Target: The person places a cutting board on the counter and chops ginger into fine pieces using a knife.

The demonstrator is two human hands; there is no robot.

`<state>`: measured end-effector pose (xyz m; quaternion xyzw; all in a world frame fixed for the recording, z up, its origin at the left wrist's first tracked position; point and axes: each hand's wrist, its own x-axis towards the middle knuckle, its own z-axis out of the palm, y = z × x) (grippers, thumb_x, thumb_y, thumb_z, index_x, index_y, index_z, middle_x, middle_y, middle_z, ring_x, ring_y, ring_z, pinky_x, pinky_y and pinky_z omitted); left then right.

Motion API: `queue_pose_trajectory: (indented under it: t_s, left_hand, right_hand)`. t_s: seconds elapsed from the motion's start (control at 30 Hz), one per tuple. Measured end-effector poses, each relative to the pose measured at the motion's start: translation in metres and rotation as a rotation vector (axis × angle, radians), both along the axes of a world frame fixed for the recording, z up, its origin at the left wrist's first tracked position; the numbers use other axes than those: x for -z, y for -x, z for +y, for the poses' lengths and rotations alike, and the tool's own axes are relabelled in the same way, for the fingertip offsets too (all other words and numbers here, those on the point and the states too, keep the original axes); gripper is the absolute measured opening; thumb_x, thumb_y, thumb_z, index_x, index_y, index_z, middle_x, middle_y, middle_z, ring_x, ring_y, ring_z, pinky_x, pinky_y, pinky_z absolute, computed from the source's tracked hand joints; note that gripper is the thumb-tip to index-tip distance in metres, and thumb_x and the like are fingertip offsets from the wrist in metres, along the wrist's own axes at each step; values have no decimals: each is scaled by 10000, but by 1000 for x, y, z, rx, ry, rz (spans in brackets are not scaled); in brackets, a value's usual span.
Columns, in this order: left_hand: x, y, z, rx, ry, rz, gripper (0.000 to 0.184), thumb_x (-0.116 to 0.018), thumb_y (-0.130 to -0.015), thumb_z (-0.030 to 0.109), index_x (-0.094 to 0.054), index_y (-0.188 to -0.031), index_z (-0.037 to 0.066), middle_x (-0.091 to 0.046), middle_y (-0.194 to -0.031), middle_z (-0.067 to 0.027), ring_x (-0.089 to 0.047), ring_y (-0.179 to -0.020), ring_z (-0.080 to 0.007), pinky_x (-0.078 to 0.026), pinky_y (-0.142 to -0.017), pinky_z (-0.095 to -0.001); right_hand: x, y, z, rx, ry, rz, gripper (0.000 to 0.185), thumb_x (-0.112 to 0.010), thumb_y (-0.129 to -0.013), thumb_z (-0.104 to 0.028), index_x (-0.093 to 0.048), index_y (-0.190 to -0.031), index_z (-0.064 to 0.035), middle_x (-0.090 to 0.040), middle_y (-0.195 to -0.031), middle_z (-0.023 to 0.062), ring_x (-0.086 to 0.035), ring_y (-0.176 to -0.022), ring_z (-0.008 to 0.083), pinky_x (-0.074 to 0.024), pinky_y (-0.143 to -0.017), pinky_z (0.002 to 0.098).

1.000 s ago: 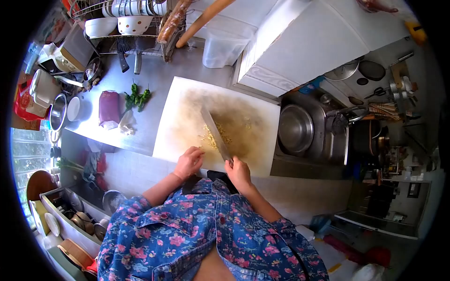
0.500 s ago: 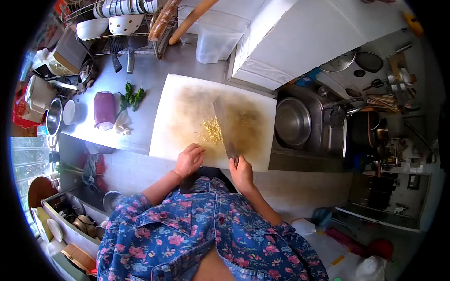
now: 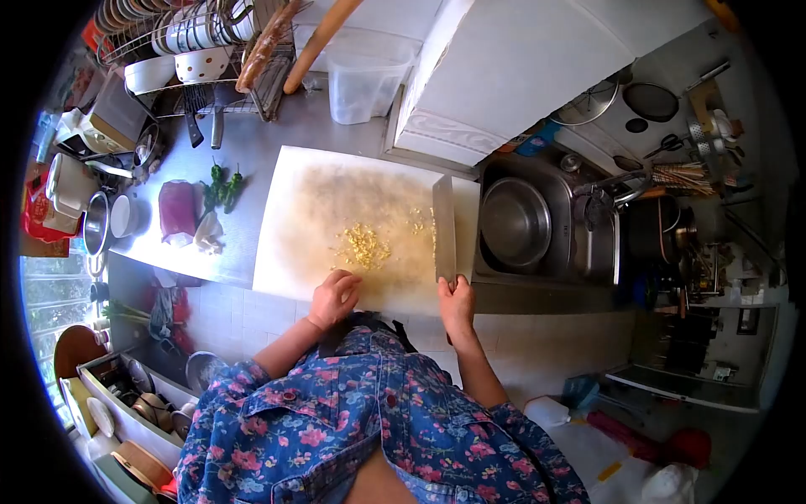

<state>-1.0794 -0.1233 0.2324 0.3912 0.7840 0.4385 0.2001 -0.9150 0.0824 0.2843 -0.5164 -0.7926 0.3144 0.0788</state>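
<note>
My right hand grips the handle of a cleaver, whose broad blade points away from me over the right part of the white cutting board. Small yellow bits cling along the blade's left edge. A pile of finely chopped yellow pieces, garlic or ginger, lies mid-board, with a few more scattered beside the blade. My left hand rests at the board's near edge just below the pile, its fingers loosely bent, slightly apart and holding nothing.
Left of the board are green peppers, a purple package and a crumpled whitish piece. A sink with a metal basin adjoins on the right. Behind stand a dish rack, a clear plastic bin and a white cabinet.
The cleaver has moved right, away from the main pile, and its blade now stands straighter. My left hand stays by the near edge. The view has shifted slightly.
</note>
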Motion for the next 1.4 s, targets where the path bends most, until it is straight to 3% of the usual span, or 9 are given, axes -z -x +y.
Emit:
queue_pose_trajectory:
  t_s: [0.17,0.43,0.57,0.7,1.03,1.4]
  left_hand:
    - [-2,-4,3,-39,12,11,204,-619,-784,112,-657,-981,77,-621,-973,-107,-623,-857,-309,-522,-737,-377]
    - [-8,-8,1,-118,26,-12,195,-609,-786,65,-649,-977,61,-614,-969,-109,-629,-813,-270,-526,-709,-353]
    - [-10,1,-3,-205,-12,17,234,-605,-771,14,-624,-1003,40,-592,-1003,-122,-624,-793,-256,-527,-675,-335]
    - [-1,13,-7,-292,-18,62,285,-596,-783,-27,-606,-1064,16,-567,-1044,-119,-611,-766,-207,-517,-630,-294]
    - [2,46,-8,-5,-2,-37,282,-576,-791,33,-584,-1073,27,-561,-1083,-142,-625,-839,-287,-523,-731,-366]
    - [-3,70,-29,119,-11,-61,264,-584,-802,47,-592,-1066,49,-571,-1082,-135,-638,-831,-301,-530,-715,-378]
  right_hand:
    - [21,-2,17,-7,-3,-81,288,-599,-844,-269,-550,-792,10,-625,-697,216,-624,-707,409,-484,-630,482]
    - [6,37,-50,-354,-101,-18,282,-618,-856,-261,-521,-798,-2,-615,-674,204,-618,-671,399,-483,-593,475]
    - [-14,41,-62,-402,67,54,275,-623,-863,-245,-510,-784,-7,-614,-693,215,-613,-680,407,-476,-587,465]
    - [-17,25,-65,-231,96,41,253,-612,-866,-256,-551,-847,-11,-640,-736,193,-626,-719,392,-486,-629,471]
    - [6,-10,-24,196,-21,-97,229,-606,-848,-219,-557,-839,4,-623,-702,199,-627,-703,382,-484,-631,444]
    - [6,49,-114,76,3,-83,271,-607,-859,-262,-544,-824,0,-645,-721,193,-628,-711,399,-489,-638,487]
